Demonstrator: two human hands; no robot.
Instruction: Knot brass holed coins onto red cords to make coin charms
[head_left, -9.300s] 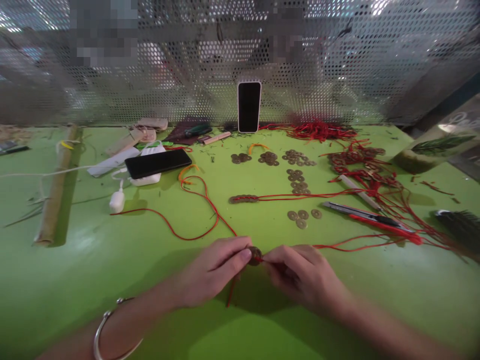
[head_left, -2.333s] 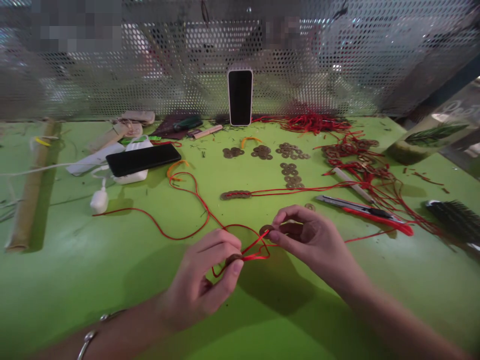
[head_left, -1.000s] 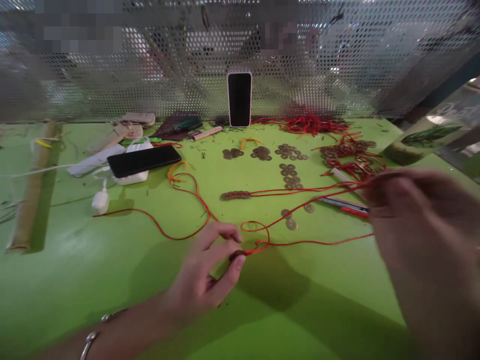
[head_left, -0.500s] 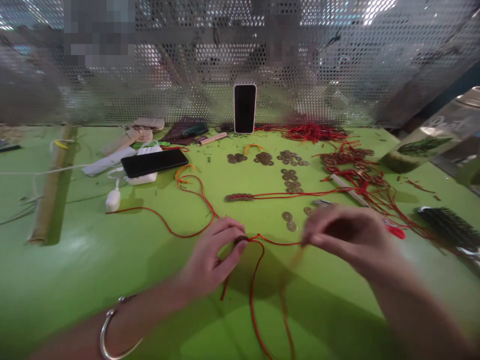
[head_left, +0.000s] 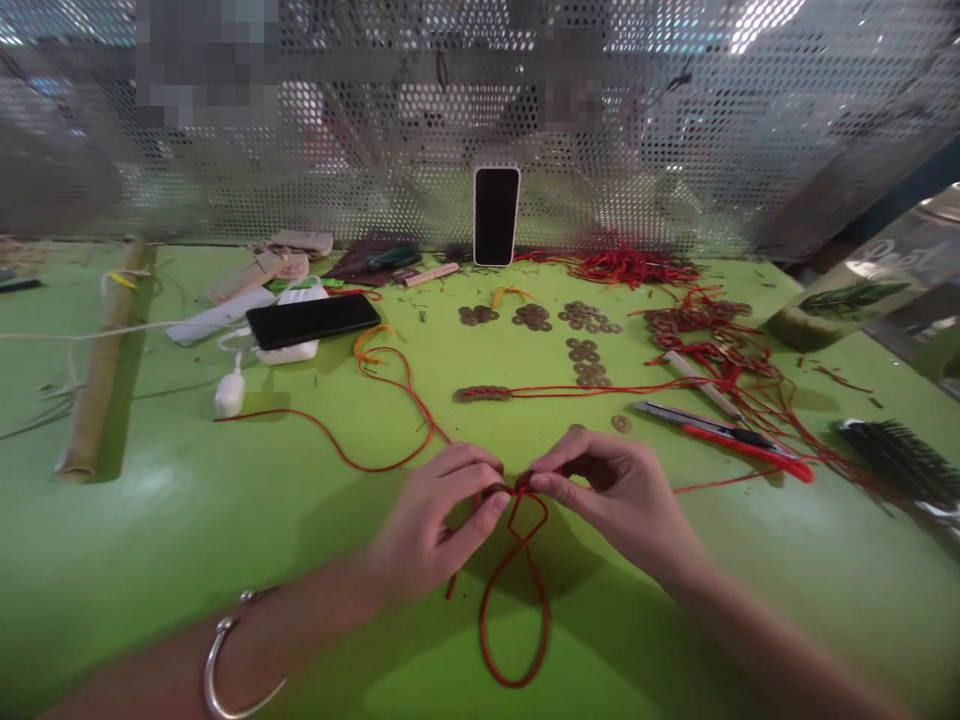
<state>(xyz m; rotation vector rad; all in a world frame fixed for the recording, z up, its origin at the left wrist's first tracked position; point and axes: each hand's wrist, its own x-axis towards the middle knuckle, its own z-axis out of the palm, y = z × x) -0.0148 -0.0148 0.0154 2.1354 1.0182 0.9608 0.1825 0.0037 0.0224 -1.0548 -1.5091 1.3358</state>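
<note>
Between left fingertips [head_left: 495,500], a dark coin [head_left: 493,490], pinched.

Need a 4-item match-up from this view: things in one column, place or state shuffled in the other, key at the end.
Things
1. White-edged phone
2. Black phone
3. Brush
4. Left hand

Places or states
A. Far right of the picture, bristles showing
B. Pinching a coin
C. Standing upright in front of the metal mesh
D. Lying on a white block

Pairs: 1-C, 2-D, 3-A, 4-B
</note>
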